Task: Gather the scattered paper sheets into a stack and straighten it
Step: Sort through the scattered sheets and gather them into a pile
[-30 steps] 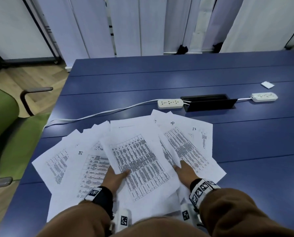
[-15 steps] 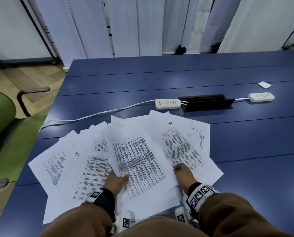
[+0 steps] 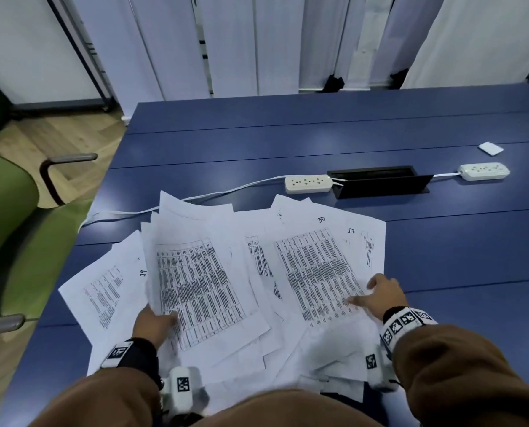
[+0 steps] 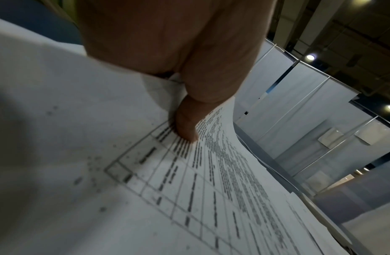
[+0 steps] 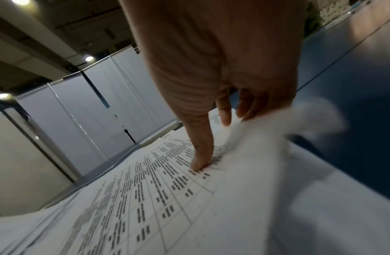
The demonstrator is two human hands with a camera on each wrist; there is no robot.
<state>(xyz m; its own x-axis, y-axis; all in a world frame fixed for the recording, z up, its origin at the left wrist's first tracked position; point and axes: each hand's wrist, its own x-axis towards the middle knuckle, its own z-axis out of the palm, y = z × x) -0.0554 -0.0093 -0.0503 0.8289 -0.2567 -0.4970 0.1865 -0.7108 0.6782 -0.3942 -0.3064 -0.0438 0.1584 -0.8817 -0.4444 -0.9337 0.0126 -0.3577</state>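
Several white paper sheets (image 3: 315, 266) with printed tables lie fanned across the near part of the blue table (image 3: 318, 137). My left hand (image 3: 161, 318) grips the near edge of a left-of-centre printed sheet (image 3: 195, 285); the left wrist view shows its thumb (image 4: 187, 127) on top, with the other fingers hidden beneath the paper. My right hand (image 3: 364, 291) is at the fan's right edge, on the sheet marked 30. In the right wrist view its thumb (image 5: 200, 158) presses on the print while the fingers (image 5: 244, 110) hook a raised paper edge (image 5: 266, 131).
Two white power strips (image 3: 307, 184) (image 3: 484, 171) with cords and a black cable box (image 3: 380, 183) sit just beyond the sheets. A small white card (image 3: 491, 148) lies far right. A green chair (image 3: 7, 229) stands beside the table's left edge.
My left hand has drawn the middle printed sheet to the left over the left-hand sheets. My right hand has slid right and forward to the right edge of the fan.
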